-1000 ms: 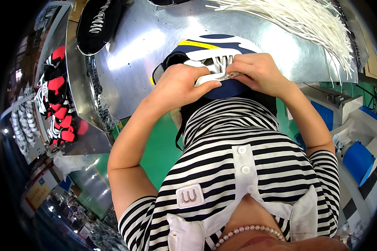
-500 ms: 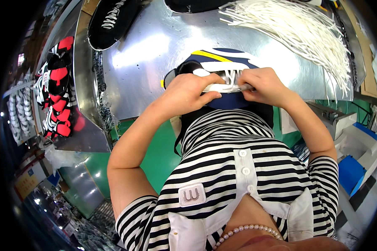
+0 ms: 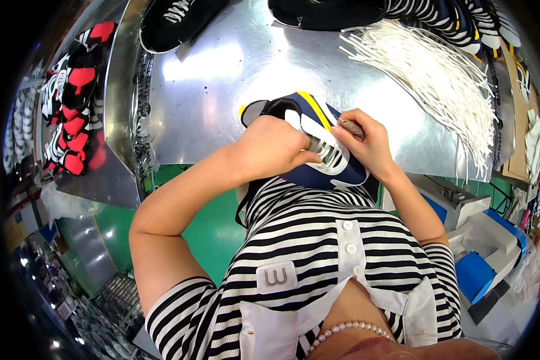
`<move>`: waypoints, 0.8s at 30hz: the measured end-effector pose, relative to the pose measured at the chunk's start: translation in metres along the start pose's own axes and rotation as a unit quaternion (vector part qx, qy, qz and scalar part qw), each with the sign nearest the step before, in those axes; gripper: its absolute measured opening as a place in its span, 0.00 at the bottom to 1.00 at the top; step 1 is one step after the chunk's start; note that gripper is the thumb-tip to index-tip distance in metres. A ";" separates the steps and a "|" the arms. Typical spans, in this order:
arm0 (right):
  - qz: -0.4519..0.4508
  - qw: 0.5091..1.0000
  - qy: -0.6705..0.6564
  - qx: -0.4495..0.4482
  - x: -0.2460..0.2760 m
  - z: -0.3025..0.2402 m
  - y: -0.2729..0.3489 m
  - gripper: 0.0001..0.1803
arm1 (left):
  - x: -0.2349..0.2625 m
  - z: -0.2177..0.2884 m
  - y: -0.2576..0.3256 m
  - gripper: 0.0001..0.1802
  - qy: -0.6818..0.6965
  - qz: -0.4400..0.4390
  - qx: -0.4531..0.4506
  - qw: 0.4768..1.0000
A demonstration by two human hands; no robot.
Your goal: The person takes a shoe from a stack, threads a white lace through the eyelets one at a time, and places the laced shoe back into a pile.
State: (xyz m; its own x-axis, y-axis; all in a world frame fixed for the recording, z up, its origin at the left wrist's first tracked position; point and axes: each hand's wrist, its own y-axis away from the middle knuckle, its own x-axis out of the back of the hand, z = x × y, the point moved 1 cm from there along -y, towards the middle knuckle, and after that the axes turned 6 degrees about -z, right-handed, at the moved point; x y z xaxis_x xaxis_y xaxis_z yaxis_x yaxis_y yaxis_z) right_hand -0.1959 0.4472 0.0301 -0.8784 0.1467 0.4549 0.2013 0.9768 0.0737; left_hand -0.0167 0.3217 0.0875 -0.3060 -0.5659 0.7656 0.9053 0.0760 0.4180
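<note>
A navy and white shoe upper (image 3: pixel 321 114) with a yellow stripe rests at the near edge of the metal table, its toe angled toward the lower right. White lace (image 3: pixel 332 157) crosses its eyelet rows. My left hand (image 3: pixel 276 147) is closed on the upper at its throat, thumb and fingers pinched beside the lacing. Off the upper's far right side, my right hand (image 3: pixel 368 141) is curled around a short greyish-brown rod-like tool (image 3: pixel 351 127); the tool's tip is hard to make out.
White laces (image 3: pixel 426 90) lie in a large loose bundle at the right of the table (image 3: pixel 204 126). Black shoe pieces (image 3: pixel 174 24) are at the far edge, and navy uppers (image 3: pixel 462 24) are stacked far right. Red and black uppers (image 3: pixel 81 81) pile up at the left.
The upper has turned, with its toe swinging toward me and to the right. My right hand has come away from the lacing to the upper's far side. The view has shifted slightly.
</note>
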 end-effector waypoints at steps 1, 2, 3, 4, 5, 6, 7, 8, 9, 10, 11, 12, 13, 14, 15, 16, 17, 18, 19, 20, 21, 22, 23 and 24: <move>0.022 1.000 -0.013 -0.012 -0.003 0.007 0.003 0.07 | 0.003 0.002 0.003 0.19 -0.042 0.001 0.021 0.999; 0.032 0.999 -0.023 0.018 -0.005 0.013 0.003 0.06 | 0.008 0.003 0.010 0.21 -0.054 -0.031 0.060 0.996; 0.043 0.997 -0.035 0.045 -0.009 0.018 0.006 0.06 | 0.007 -0.003 0.016 0.21 0.008 -0.011 0.042 0.999; 0.055 0.995 -0.047 0.072 -0.012 0.020 0.009 0.05 | 0.006 -0.012 0.023 0.20 0.071 0.009 0.025 0.997; 0.055 0.995 -0.072 0.047 -0.014 0.021 0.011 0.05 | 0.006 -0.018 0.025 0.20 0.133 0.028 0.006 0.991; 0.053 0.994 -0.095 0.026 -0.013 0.017 0.009 0.05 | 0.011 -0.018 0.023 0.19 0.198 -0.005 0.032 0.980; 0.051 0.992 -0.119 0.009 -0.011 0.010 0.006 0.04 | 0.013 -0.016 0.020 0.17 0.201 0.014 0.018 0.979; 0.055 0.995 -0.076 0.019 -0.008 0.000 0.002 0.06 | 0.011 -0.016 0.014 0.19 0.199 0.059 0.002 0.978; 0.065 0.996 -0.050 0.037 -0.006 -0.008 -0.002 0.06 | 0.011 -0.017 0.006 0.21 0.195 0.105 -0.018 0.975; 0.075 0.995 -0.024 0.054 -0.005 -0.013 -0.009 0.07 | 0.013 -0.016 -0.002 0.22 0.206 0.119 -0.031 0.971; 0.086 0.994 0.003 0.071 -0.004 -0.016 -0.014 0.07 | 0.015 -0.016 -0.009 0.22 0.201 0.117 -0.040 0.972; 0.088 0.995 -0.015 0.032 -0.005 -0.014 -0.016 0.10 | 0.013 -0.018 -0.015 0.23 0.198 0.127 -0.032 0.971; 0.103 0.994 -0.004 0.032 -0.007 -0.013 -0.016 0.11 | 0.012 -0.019 -0.019 0.24 0.195 0.138 -0.023 0.971; 0.117 0.993 0.007 0.033 -0.011 -0.013 -0.016 0.11 | 0.011 -0.020 -0.019 0.24 0.181 0.137 0.018 0.974; 0.131 0.991 0.013 0.031 -0.016 -0.013 -0.015 0.11 | 0.010 -0.021 -0.017 0.24 0.167 0.132 0.061 0.975; 0.144 0.986 0.062 0.061 -0.017 -0.019 -0.013 0.11 | 0.009 -0.021 -0.016 0.25 0.152 0.127 0.104 0.975; 0.140 0.986 0.079 0.051 -0.018 -0.017 -0.013 0.11 | 0.006 -0.020 -0.014 0.25 0.125 0.150 0.109 0.975; 0.139 0.985 0.093 0.044 -0.018 -0.016 -0.014 0.11 | 0.004 -0.019 -0.010 0.25 0.095 0.171 0.114 0.974; 0.136 0.984 0.107 0.036 -0.019 -0.014 -0.015 0.11 | 0.003 -0.018 -0.007 0.26 0.065 0.193 0.120 0.972; 0.140 0.981 0.119 0.058 -0.019 -0.012 -0.016 0.13 | 0.004 -0.018 -0.004 0.24 0.066 0.205 0.128 0.968; 0.141 0.982 0.110 0.061 -0.020 -0.013 -0.015 0.12 | 0.003 -0.016 -0.002 0.22 0.070 0.219 0.137 0.963; 0.143 0.982 0.102 0.064 -0.020 -0.014 -0.015 0.12 | 0.003 -0.015 -0.001 0.20 0.074 0.234 0.144 0.959; 0.144 0.983 0.094 0.067 -0.020 -0.015 -0.014 0.12 | 0.003 -0.013 0.001 0.21 0.104 0.238 0.133 0.957; 0.144 0.983 0.094 0.068 -0.021 -0.018 -0.014 0.11 | 0.004 -0.012 0.003 0.22 0.134 0.243 0.120 0.953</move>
State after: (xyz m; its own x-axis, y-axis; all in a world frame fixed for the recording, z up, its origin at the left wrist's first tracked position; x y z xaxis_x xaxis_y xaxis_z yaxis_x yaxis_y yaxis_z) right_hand -0.1728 0.4281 0.0353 -0.6946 0.4016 0.5969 0.3587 0.9125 -0.1965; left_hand -0.0121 0.3103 0.0857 0.2477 -0.6030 0.7583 0.8171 0.5506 0.1710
